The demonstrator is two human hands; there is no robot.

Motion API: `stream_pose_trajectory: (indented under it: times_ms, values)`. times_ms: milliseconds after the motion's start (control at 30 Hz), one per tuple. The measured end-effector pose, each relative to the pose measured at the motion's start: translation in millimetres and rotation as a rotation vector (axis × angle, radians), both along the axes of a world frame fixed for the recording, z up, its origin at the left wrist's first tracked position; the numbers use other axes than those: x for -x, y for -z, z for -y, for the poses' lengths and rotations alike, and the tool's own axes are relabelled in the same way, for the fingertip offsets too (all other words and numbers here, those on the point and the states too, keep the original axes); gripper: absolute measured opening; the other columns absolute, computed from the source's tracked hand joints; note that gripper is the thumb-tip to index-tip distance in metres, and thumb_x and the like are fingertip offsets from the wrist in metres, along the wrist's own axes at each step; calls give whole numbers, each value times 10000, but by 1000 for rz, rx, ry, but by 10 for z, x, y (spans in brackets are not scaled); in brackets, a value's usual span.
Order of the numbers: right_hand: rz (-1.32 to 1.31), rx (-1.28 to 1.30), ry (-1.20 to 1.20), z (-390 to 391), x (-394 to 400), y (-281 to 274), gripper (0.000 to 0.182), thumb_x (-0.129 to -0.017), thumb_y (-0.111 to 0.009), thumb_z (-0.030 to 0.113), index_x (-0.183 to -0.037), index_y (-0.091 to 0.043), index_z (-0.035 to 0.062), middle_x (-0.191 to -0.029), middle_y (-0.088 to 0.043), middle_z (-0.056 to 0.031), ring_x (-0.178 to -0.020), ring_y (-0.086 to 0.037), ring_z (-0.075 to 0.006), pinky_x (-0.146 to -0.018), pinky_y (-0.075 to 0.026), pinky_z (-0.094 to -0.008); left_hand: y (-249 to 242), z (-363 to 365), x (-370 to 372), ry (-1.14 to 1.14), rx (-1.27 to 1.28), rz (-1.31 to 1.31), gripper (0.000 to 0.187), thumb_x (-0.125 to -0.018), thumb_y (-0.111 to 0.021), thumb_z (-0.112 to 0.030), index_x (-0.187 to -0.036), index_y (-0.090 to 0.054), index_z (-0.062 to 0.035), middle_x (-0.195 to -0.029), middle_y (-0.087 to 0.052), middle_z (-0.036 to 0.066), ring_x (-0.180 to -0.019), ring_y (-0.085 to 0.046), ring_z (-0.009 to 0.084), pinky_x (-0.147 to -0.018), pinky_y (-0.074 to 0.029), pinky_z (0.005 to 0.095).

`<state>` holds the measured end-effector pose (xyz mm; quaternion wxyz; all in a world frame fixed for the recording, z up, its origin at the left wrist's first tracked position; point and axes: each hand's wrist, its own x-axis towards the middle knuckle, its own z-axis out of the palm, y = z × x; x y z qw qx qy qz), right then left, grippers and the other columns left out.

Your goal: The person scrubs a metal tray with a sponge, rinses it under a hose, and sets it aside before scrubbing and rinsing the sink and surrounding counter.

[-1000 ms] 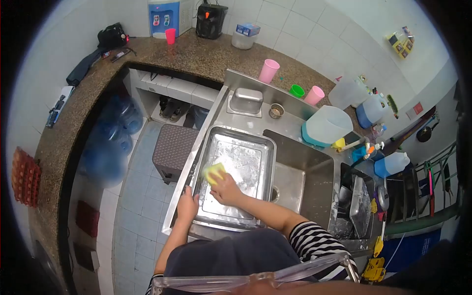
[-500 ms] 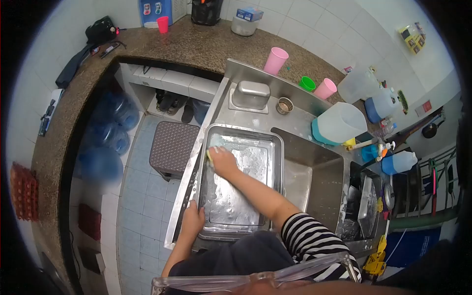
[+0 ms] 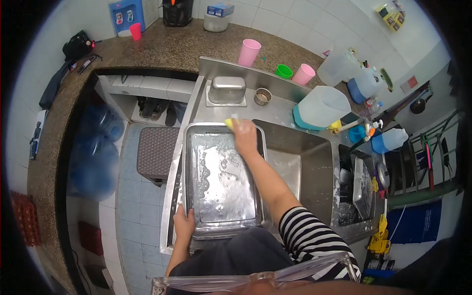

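Note:
A large rectangular metal tray [image 3: 223,221], wet with suds, lies on the steel sink's left drainboard. My right hand [image 3: 244,133] is closed on a yellow sponge [image 3: 229,123] at the tray's far rim, near its far right corner. Most of the sponge is hidden by my fingers. At the tray's near left edge, my left hand [image 3: 185,223] is closed around the rim, thumb pointing up; its fingertips are partly hidden.
The sink basin [image 3: 314,172] opens to the right of the tray, and a smaller basin with wet metal pans [image 3: 362,189] lies beyond it. Behind stand a metal container [image 3: 228,90], a small round tin [image 3: 263,96] and a jug of blue liquid [image 3: 319,108]. A stool [image 3: 156,152] is at left.
My right hand has moved with the sponge from the tray's left side to its far rim, toward the right. My left hand stays at the left edge. The whole view has shifted slightly.

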<state>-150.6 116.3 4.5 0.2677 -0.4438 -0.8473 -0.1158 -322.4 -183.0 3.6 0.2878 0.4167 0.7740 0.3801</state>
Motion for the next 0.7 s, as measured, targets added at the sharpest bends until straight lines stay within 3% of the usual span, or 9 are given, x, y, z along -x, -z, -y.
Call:
stream_pose_trajectory:
  times_ms: [100,200,267,333,467,533,567,600,700]
  values:
    - [1,151,146,-17,-279,-32,377,-765,-441,36,-1140,-483,50,-1093,-529,-174,-1008,-484,-325,-910,-335,-451,-86,-24,-23,1,45,-59,205,-745,-600,-105,-833,-478,33,-667,-542,268,-686,-526,467,-567,-399,487]
    - [-56,312,278,9,-293,38,436,-801,-412,54,-1234,-384,5,-1167,-472,-189,-1157,-368,-370,-974,-285,-500,-65,-37,-18,35,42,-82,217,-747,-598,-116,-835,-474,38,-677,-540,281,-692,-525,473,-578,-403,491]
    - [-86,87,373,253,-109,183,474,-807,-400,45,-1274,-344,-7,-1304,-353,-216,-1234,-238,-453,-1002,-241,-526,3,-34,0,56,50,-111,220,-747,-597,-118,-837,-473,40,-679,-541,283,-692,-527,473,-582,-405,493]
    - [-105,189,350,473,19,304,495,-789,-384,15,-1275,-340,-64,-1366,-243,-254,-1268,-130,-487,-1031,-175,-518,-5,-32,19,79,63,-138,223,-747,-595,-121,-838,-473,41,-682,-542,286,-692,-528,474,-587,-408,494]
    - [64,313,301,658,-16,381,480,-802,-402,58,-1265,-364,-61,-1349,-287,-256,-1245,-211,-481,-1001,-188,-562,-43,-30,-21,64,65,-79,201,-743,-588,-104,-823,-474,42,-677,-545,281,-689,-537,466,-580,-420,468]
    - [330,208,440,521,-165,320,432,-805,-417,95,-1212,-437,-49,-1244,-432,-228,-1143,-387,-409,-953,-296,-470,-68,-24,-52,57,48,-54,191,-742,-586,-97,-812,-475,41,-670,-546,275,-680,-541,460,-571,-422,456]
    - [425,224,478,405,-219,239,363,-809,-423,124,-1126,-509,-30,-1095,-529,-171,-960,-505,-286,-812,-392,-365,-90,-23,-80,44,-7,-54,180,-742,-584,-91,-799,-473,39,-660,-543,269,-666,-543,454,-558,-420,446]
    - [428,228,482,341,-226,247,363,-809,-423,124,-1126,-509,-30,-1095,-529,-171,-960,-505,-286,-812,-392,-365,-106,-18,-102,31,-61,-53,170,-742,-582,-84,-787,-471,36,-649,-539,263,-651,-546,447,-545,-418,437]
    - [716,332,600,350,-183,338,251,-789,-452,120,-980,-560,-3,-926,-546,-122,-832,-542,-223,-562,-442,-292,-144,-3,-99,25,42,-55,163,-741,-578,-80,-774,-464,33,-627,-532,252,-623,-544,440,-528,-409,440]
